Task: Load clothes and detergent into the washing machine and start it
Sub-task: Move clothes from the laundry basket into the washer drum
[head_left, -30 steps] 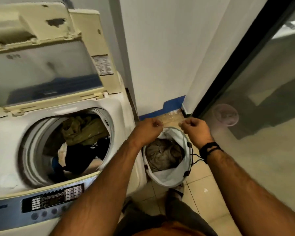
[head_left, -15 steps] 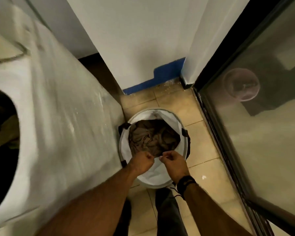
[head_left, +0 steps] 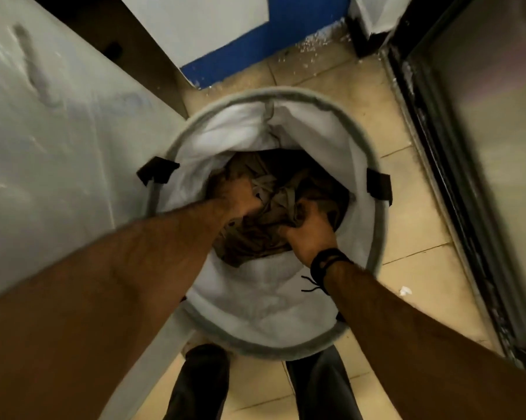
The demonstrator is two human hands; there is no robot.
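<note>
Both hands have dropped from the rim into the hamper (head_left: 358, 140) at frame centre, left hand (head_left: 237, 198) and right hand (head_left: 307, 231) clenched on brown clothes (head_left: 274, 204), ready to lift them into the washer (head_left: 58, 131) at left.

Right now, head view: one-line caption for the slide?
Both hands, left hand and right hand, grip brown clothes inside a white laundry basket beside the washing machine.

The floor (head_left: 416, 225) is beige tile with dark grout lines. A round laundry hamper (head_left: 374, 256) with a grey rim stands on it, just beside the white washing machine (head_left: 58, 153). White crumbs (head_left: 313, 43) lie scattered near the blue baseboard (head_left: 255, 40), and a small white scrap (head_left: 405, 290) lies right of the hamper.
</note>
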